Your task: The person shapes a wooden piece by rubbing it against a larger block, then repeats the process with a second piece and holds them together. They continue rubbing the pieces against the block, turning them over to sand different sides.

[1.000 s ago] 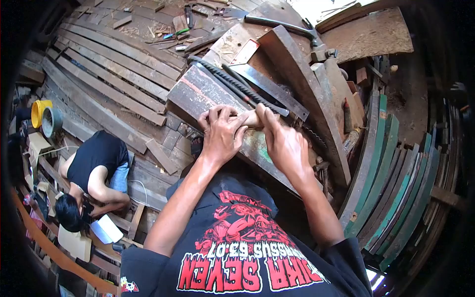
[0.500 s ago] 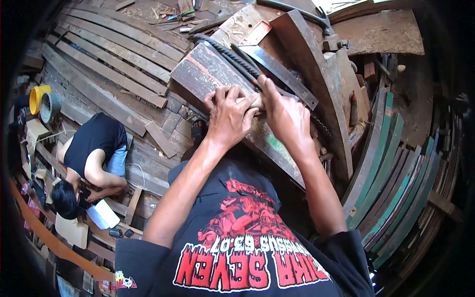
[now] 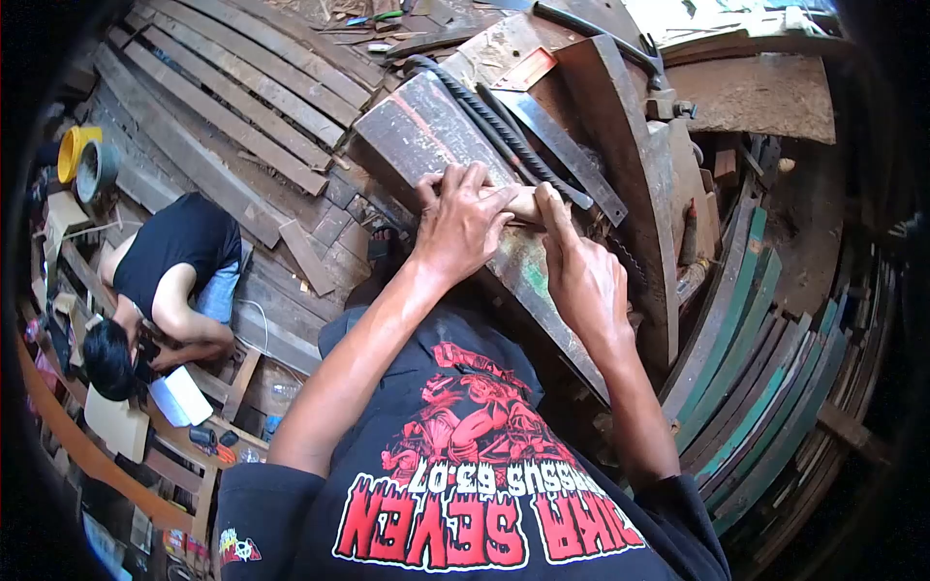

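A short, pale wooden piece (image 3: pixel 524 205) lies across the worn wooden beam (image 3: pixel 418 126) in front of me. My left hand (image 3: pixel 459 225) is closed around its left part, with the thumb along the near side. My right hand (image 3: pixel 585 274) has its fingers at the piece's right end, pressed against it with the other fingers curled under. Just beyond the hands, a dark ribbed bar (image 3: pixel 484 121) lies along the beam. A flat metal blade (image 3: pixel 567 155) rests beside that bar.
A thick upright board (image 3: pixel 630 174) stands right of the beam. A hammer-like tool (image 3: pixel 601 39) lies beyond. Curved green-edged planks (image 3: pixel 765 363) are stacked at right. Long slats (image 3: pixel 242 82) cover the left floor, where another person (image 3: pixel 179 276) crouches.
My right hand has shifted right and toward me, showing more of the wooden piece between the hands. My left hand keeps its hold. The view has shifted slightly.
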Motion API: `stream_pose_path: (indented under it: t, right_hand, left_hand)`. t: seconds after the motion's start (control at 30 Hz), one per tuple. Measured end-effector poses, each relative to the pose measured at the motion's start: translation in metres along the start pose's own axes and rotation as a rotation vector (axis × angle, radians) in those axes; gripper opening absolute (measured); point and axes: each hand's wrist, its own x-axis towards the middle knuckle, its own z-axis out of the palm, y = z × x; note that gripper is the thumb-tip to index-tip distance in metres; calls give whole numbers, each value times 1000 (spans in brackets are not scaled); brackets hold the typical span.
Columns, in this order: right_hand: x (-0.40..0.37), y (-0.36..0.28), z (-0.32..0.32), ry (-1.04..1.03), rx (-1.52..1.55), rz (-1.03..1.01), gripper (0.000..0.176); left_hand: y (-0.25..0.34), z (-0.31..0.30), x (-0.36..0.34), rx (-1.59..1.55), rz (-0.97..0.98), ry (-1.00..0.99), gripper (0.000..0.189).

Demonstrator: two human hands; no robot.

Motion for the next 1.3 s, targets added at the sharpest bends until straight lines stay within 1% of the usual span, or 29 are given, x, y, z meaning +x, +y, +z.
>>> stream_pose_path:
  t: [0.1,0.13,0.23,0.27,0.3,0.37,0.43,0.5,0.53,0.57,0.6,0.67,0.7,0.73,0.83,0.87,0.97,1.0,1.03,1.1,1.13,1.17,1.2,1.23,1.27,1.3]
  right_hand:
    - [26,-4,6,-28,-92,54,53]
    - [38,-2,19,100,-65,-2,52]
    - [30,-4,15,74,-113,-12,52]
    - [19,-7,5,22,-121,8,55]
    - [6,-6,4,63,-57,-20,56]
    - [-2,-10,5,30,-86,35,53]
    - [24,4,18,105,-73,-11,48]
    - [50,10,20,43,25,64,44]
    - [47,12,19,60,12,53,45]
    - [39,13,20,62,-4,39,45]
    - [28,15,17,43,44,37,46]
    - [4,1,-4,-60,-37,79,47]
    - [-4,-4,-10,-116,-76,104,47]
    - [-3,0,3,-31,-39,87,47]
    - [38,18,25,70,-5,49,49]
    - [42,20,23,97,50,-5,49]
    - [11,7,-2,1,35,54,49]
    - [-1,-2,-10,-62,-29,95,51]
    - [-9,-1,2,24,29,80,53]
    - [6,3,24,124,105,125,50]
    - [26,7,25,69,55,190,47]
    - [43,23,34,70,74,132,45]
    - [39,18,27,41,50,153,45]
    - [41,14,19,14,24,166,45]
    - [29,17,21,31,83,186,46]
    - [13,13,16,52,97,150,48]
  left_hand:
    - [2,1,1,42,-31,-34,37]
    - [1,3,1,23,-29,-21,39]
    - [1,1,-2,6,-23,-9,38]
    - [0,1,-2,-4,-35,-12,38]
    - [-1,1,-1,3,-33,1,38]
    - [1,2,-3,12,-28,2,37]
    - [2,2,3,19,-56,-23,36]
    - [4,1,1,-1,-52,-38,35]
    - [4,1,0,21,-41,-13,35]
    - [3,2,1,14,-22,-8,35]
    - [3,3,-3,1,-18,-9,35]
    - [-1,2,-2,11,5,12,34]
    - [0,2,-4,11,-14,6,34]
    - [0,2,-3,9,-20,-2,34]
    - [3,5,-2,6,-18,-19,35]
    - [3,4,-3,0,-18,-19,35]
    - [1,3,-2,-7,-13,-24,35]
    - [0,3,-1,-5,-10,-12,35]
    - [-1,3,-2,-3,-9,-10,35]
    - [-2,2,1,-10,-8,-12,35]
    - [-1,1,3,-12,-9,-21,35]
    - [2,1,3,-18,-2,-39,35]
    - [1,2,5,-39,47,26,35]
    - [3,2,3,-23,-4,-36,36]
    - [1,4,3,-33,13,-38,35]
    - [0,3,0,-41,11,-39,35]
